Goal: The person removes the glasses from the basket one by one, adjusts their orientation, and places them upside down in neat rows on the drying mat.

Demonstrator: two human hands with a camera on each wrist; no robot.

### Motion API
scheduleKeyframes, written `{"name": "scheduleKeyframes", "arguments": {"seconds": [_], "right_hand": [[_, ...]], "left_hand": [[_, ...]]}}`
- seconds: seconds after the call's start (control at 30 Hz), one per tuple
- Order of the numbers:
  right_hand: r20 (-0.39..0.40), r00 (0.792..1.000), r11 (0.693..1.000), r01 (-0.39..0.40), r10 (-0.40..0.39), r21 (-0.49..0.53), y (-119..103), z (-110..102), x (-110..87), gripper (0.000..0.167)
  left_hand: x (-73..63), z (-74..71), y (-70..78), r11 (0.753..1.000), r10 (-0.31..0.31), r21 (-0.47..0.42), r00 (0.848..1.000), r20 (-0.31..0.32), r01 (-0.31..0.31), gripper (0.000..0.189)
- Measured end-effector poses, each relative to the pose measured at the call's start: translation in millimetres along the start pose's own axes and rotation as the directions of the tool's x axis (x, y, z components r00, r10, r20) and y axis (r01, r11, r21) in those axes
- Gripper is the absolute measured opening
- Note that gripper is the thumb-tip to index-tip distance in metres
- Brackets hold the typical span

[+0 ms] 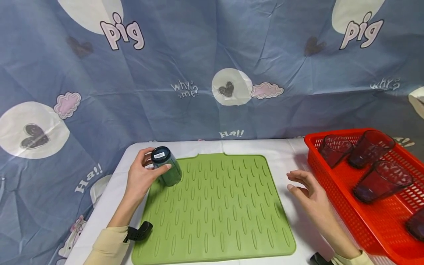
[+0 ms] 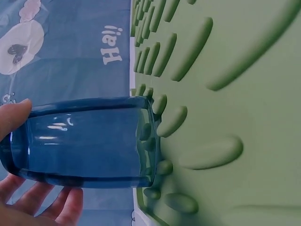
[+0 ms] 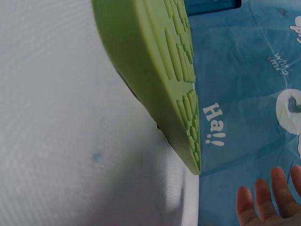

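Observation:
A blue drinking glass (image 1: 171,172) stands upside down at the back left corner of the green ribbed drying mat (image 1: 215,209), a barcode label on its upturned base. My left hand (image 1: 141,176) grips it near the base, thumb on one side and fingers on the other. In the left wrist view the rim of the glass (image 2: 89,143) appears to rest on the mat's ridges. My right hand (image 1: 309,191) holds nothing and hovers between the mat's right edge and the red basket (image 1: 331,184), fingers loosely bent.
Inside the red basket on the right lie several tinted glasses, among them a tilted one (image 1: 382,180) near the middle. White cloth (image 1: 285,154) covers the table under the mat. A blue printed curtain (image 1: 185,62) hangs behind the table's back edge.

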State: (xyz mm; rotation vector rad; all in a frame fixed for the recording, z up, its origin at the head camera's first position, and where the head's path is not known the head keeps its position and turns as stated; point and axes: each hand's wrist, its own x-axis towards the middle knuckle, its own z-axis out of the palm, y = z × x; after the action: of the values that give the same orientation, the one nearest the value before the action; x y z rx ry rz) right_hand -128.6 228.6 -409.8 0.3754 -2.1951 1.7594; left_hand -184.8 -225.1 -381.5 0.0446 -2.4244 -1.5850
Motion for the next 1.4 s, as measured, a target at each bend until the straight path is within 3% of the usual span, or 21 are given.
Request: {"name": "scheduleKeyframes", "arguments": {"seconds": [0.53,1.0,1.2,1.4], "right_hand": [[0.008,1.000,1.000,0.022,-0.022,0.006,5.0,3.7,-0.4,0.032],[0.020,1.000,1.000,0.001,-0.001,0.003,2.7,5.8,-2.2,0.033],[0.014,0.999,0.999,-0.039,0.038,0.001,2.8,6.6,-4.6,0.035],[0.026,0.999,1.000,-0.019,0.018,0.014,2.8,7.2,-3.4,0.035]], "left_hand": [[-2.9,-0.8,0.2,0.999,0.001,-0.036,1.000,-0.018,-0.001,0.080],[-22.0,-12.0,10.0,0.999,0.000,-0.044,0.997,-0.082,-0.003,0.077],[-33.0,-14.6,16.8,0.999,0.031,-0.011,0.997,-0.073,-0.032,0.077],[-41.6,-16.4,23.0,0.998,0.060,0.024,0.997,-0.054,-0.058,0.077]]}}
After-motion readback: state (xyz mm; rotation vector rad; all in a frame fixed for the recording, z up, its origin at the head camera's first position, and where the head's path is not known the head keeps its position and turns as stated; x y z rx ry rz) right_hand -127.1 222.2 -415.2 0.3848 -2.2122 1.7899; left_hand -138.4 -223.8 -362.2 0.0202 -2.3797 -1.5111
